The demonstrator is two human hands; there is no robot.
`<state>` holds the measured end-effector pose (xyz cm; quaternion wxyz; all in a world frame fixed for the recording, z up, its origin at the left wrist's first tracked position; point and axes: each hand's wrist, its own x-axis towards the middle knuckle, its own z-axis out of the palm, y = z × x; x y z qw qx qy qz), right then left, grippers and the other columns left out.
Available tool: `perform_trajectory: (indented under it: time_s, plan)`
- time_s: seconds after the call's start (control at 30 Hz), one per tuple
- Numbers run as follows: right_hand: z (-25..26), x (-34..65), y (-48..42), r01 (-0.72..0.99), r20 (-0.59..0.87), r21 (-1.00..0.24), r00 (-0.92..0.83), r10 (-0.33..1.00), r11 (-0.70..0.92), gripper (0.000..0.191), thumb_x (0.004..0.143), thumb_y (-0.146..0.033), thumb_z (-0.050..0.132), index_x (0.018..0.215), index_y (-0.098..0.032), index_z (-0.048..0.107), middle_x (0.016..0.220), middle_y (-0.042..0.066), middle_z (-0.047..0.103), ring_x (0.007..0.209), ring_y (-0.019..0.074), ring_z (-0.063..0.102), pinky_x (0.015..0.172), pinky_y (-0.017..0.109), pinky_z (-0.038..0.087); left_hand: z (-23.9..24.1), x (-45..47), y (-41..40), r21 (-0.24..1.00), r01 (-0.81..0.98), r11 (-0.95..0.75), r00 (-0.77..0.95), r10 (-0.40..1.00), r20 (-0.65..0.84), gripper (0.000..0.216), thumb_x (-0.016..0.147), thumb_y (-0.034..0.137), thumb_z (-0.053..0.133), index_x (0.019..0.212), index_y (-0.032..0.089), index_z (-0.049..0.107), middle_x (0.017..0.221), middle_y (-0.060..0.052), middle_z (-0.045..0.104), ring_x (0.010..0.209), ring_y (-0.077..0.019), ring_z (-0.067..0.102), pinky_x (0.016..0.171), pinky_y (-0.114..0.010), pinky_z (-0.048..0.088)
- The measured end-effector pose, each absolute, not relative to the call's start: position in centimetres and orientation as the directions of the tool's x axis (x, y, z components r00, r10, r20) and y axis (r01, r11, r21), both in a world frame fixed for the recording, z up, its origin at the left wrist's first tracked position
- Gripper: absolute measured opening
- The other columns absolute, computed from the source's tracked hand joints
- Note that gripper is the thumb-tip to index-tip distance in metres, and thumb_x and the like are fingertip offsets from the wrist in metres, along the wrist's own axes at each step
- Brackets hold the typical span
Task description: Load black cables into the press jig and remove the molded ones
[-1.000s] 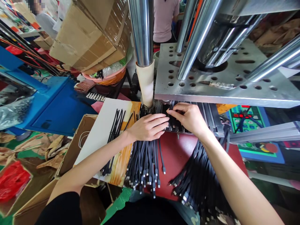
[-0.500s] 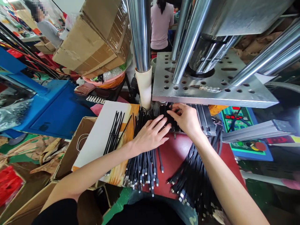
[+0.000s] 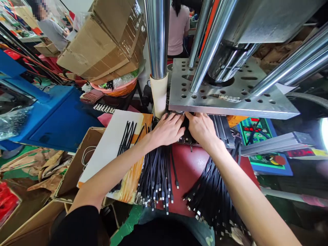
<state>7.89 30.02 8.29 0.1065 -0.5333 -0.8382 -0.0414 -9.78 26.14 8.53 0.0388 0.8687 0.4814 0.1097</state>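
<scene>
My left hand [image 3: 169, 130] lies over the left part of the black mould [image 3: 188, 138], fingers stretched forward and thumb apart. A bundle of black cables with metal plugs [image 3: 157, 177] hangs below it toward me. My right hand [image 3: 202, 129] is just beside it on the mould, its fingers bent and pressed down under the plate's front edge. Its fingertips are hidden, and what they grip cannot be made out. Directly above both hands sits the drilled metal plate [image 3: 230, 108] of a press. A second bundle of black cables [image 3: 212, 194] spreads below my right forearm.
Steel columns [image 3: 157, 41] rise around the plate. On the left, several black cable pieces [image 3: 126, 138] lie on a white sheet [image 3: 102, 153]. Open cardboard boxes [image 3: 77, 171] stand beside the red table [image 3: 189, 164]. A control panel [image 3: 258, 133] is at right; two people work farther back.
My left hand has moved forward from the cables onto the mould. My right hand has shifted slightly right, its fingers now pressed down where they pinched a small dark piece. The view has shifted slightly.
</scene>
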Motion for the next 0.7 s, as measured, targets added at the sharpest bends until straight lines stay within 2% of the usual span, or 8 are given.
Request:
perform_trajectory:
  time_s: [0.13, 0.27, 0.37, 0.47, 0.53, 0.57, 0.63, 0.7]
  plan:
    - [8.3, 7.1, 32.5, 0.900, 0.214, -0.098, -0.397, 0.892, 0.424, 0.055, 0.100, -0.009, 0.035, 0.134, -0.011, 0.078, 0.116, 0.026, 0.080, 0.109, 0.0382, 0.072, 0.095, 0.049, 0.057, 8.5, -10.0, 29.3, 0.163, 0.838, -0.520, 0.496, 0.852, 0.166, 0.043, 0.114, 0.029, 0.046, 0.140, 0.003, 0.067, 0.137, -0.027, 0.077, 0.139, -0.0379, 0.068, 0.129, -0.061, 0.041]
    - [9.7, 6.2, 35.1, 0.903, 0.231, -0.126, -0.375, 0.898, 0.410, 0.059, 0.099, -0.006, 0.036, 0.146, -0.010, 0.070, 0.124, 0.026, 0.079, 0.114, 0.0411, 0.071, 0.100, 0.057, 0.054, 9.0, -9.5, 32.3, 0.195, 0.850, -0.489, 0.456, 0.869, 0.190, 0.032, 0.111, 0.021, 0.049, 0.121, 0.007, 0.076, 0.132, -0.023, 0.079, 0.133, -0.0361, 0.072, 0.125, -0.055, 0.047]
    - [10.5, 6.7, 33.0, 0.900, 0.239, -0.145, -0.371, 0.897, 0.411, 0.056, 0.097, -0.007, 0.042, 0.147, -0.010, 0.067, 0.127, 0.027, 0.076, 0.114, 0.0416, 0.070, 0.099, 0.056, 0.054, 9.3, -9.5, 32.3, 0.239, 0.849, -0.471, 0.439, 0.881, 0.177, 0.029, 0.109, 0.017, 0.050, 0.120, 0.010, 0.076, 0.132, -0.020, 0.079, 0.133, -0.0337, 0.072, 0.121, -0.051, 0.052]
    - [8.8, 7.8, 24.5, 0.885, 0.294, -0.210, -0.348, 0.890, 0.415, 0.042, 0.103, -0.014, 0.043, 0.137, -0.011, 0.068, 0.121, 0.025, 0.075, 0.106, 0.0359, 0.073, 0.088, 0.044, 0.058, 9.0, -10.8, 27.0, 0.439, 0.773, -0.459, 0.361, 0.886, 0.291, 0.032, 0.111, 0.021, 0.048, 0.135, 0.013, 0.069, 0.144, -0.019, 0.074, 0.139, -0.0304, 0.068, 0.125, -0.051, 0.050]
    - [6.6, 8.0, 17.3, 0.873, 0.269, -0.281, -0.327, 0.906, 0.399, 0.025, 0.106, -0.024, 0.051, 0.121, -0.014, 0.069, 0.108, 0.019, 0.076, 0.077, 0.0262, 0.073, 0.065, 0.034, 0.054, 8.6, -12.0, 20.5, 0.640, 0.661, -0.392, 0.237, 0.918, 0.317, 0.038, 0.112, 0.027, 0.052, 0.146, 0.015, 0.062, 0.153, -0.019, 0.068, 0.139, -0.0291, 0.067, 0.126, -0.051, 0.051]
    - [5.4, 7.8, 14.0, 0.889, 0.195, -0.276, -0.321, 0.927, 0.366, 0.017, 0.105, -0.026, 0.056, 0.111, -0.016, 0.068, 0.098, 0.015, 0.076, 0.063, 0.0226, 0.069, 0.055, 0.032, 0.047, 8.4, -12.6, 16.9, 0.744, 0.593, -0.307, 0.183, 0.952, 0.246, 0.039, 0.111, 0.031, 0.054, 0.146, 0.015, 0.062, 0.149, -0.019, 0.071, 0.132, -0.0284, 0.072, 0.122, -0.050, 0.055]
    - [3.8, 7.1, 9.4, 0.930, -0.013, -0.241, -0.289, 0.957, 0.277, 0.010, 0.104, -0.020, 0.058, 0.099, -0.018, 0.065, 0.083, 0.010, 0.074, 0.057, 0.0208, 0.070, 0.049, 0.029, 0.039, 8.0, -13.4, 9.8, 0.911, 0.410, -0.038, 0.151, 0.988, -0.027, 0.037, 0.111, 0.040, 0.060, 0.141, 0.019, 0.066, 0.137, -0.017, 0.077, 0.120, -0.0283, 0.078, 0.113, -0.049, 0.061]
    - [3.4, 6.9, 7.5, 0.961, -0.197, -0.209, -0.226, 0.954, 0.184, 0.013, 0.104, -0.015, 0.056, 0.094, -0.018, 0.064, 0.077, 0.009, 0.074, 0.062, 0.0225, 0.075, 0.051, 0.028, 0.038, 7.6, -13.4, 4.3, 0.956, 0.163, 0.244, 0.105, 0.959, -0.263, 0.049, 0.108, 0.048, 0.066, 0.150, 0.022, 0.061, 0.144, -0.018, 0.074, 0.125, -0.0313, 0.076, 0.111, -0.051, 0.062]
